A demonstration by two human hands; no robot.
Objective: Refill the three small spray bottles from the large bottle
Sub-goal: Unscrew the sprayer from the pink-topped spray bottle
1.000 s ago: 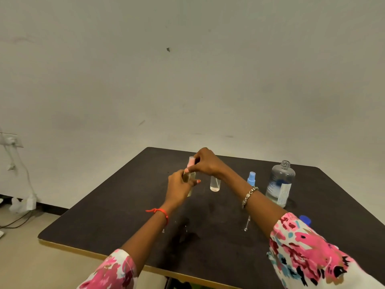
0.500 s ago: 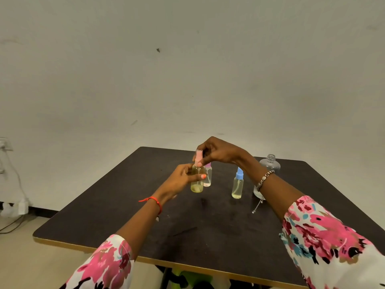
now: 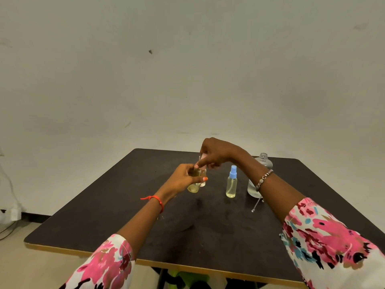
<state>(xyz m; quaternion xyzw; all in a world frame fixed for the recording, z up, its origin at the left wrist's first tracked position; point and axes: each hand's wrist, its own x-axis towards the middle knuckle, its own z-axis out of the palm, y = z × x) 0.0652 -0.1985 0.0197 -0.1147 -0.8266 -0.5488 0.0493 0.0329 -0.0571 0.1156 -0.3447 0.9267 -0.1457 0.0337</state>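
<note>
Centrally over the dark table (image 3: 104, 205), gripped a small bottle (image 3: 193, 187) of yellowish liquid in the left hand (image 3: 181, 180), fingers curled round it. Pinched a pink spray top (image 3: 202, 157) just above it with the right hand (image 3: 216, 155). Saw a blue-capped bottle (image 3: 231, 184) standing to the right, and a large uncapped bottle (image 3: 264, 162) farther right, behind the wrist.
</note>
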